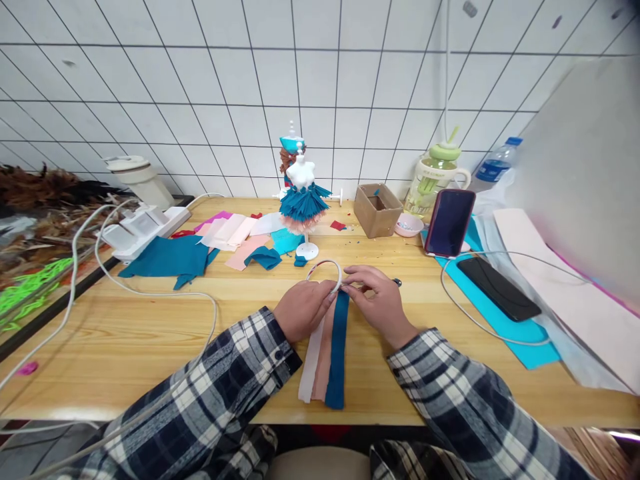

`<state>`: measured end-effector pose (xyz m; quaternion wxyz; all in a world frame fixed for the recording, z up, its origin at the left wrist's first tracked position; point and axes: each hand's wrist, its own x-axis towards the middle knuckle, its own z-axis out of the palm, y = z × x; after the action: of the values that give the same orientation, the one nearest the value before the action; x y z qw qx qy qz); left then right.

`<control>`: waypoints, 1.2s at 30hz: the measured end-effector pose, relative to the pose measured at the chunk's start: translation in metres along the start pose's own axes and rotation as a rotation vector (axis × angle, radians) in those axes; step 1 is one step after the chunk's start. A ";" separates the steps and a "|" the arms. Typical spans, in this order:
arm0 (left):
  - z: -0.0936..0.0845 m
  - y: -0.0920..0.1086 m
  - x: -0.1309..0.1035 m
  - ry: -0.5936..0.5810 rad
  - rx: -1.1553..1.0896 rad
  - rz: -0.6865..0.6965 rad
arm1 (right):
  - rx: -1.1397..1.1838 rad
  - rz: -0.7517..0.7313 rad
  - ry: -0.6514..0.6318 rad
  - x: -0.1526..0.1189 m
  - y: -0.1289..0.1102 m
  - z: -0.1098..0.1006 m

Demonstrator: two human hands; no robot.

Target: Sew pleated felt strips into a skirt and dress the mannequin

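Observation:
My left hand (305, 307) is closed on a thin white ring (339, 270), which looks like a narrow roll of tape, held upright above the table. My right hand (377, 300) has its thumb and fingertips pinched together at the ring's right side, by the top of a blue strip (338, 353); what they grip is too small to make out. Beside the blue strip lie a peach strip (323, 367) and a pale pink strip (310, 367), side by side on the table. Their upper ends are partly hidden by my left hand.
A small white mannequin (301, 175) in a blue and peach fringed skirt stands ahead. Coloured crepe-like pieces (167, 258) lie left of it. A cardboard box (378, 212), jug (434, 180), propped phone (449, 223) and black phone (499, 288) are rightward. A white cable (213, 303) crosses the left.

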<state>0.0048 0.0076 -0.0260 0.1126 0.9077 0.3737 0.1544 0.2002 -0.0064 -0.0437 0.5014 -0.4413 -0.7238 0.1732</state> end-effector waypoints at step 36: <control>-0.002 -0.030 0.021 0.345 -0.342 -0.326 | 0.286 0.370 0.001 0.028 0.003 0.024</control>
<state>-0.0011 0.0431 -0.0299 0.2218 0.7639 0.4967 0.3472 0.1776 0.0229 -0.0404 0.5190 -0.4909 -0.5985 0.3626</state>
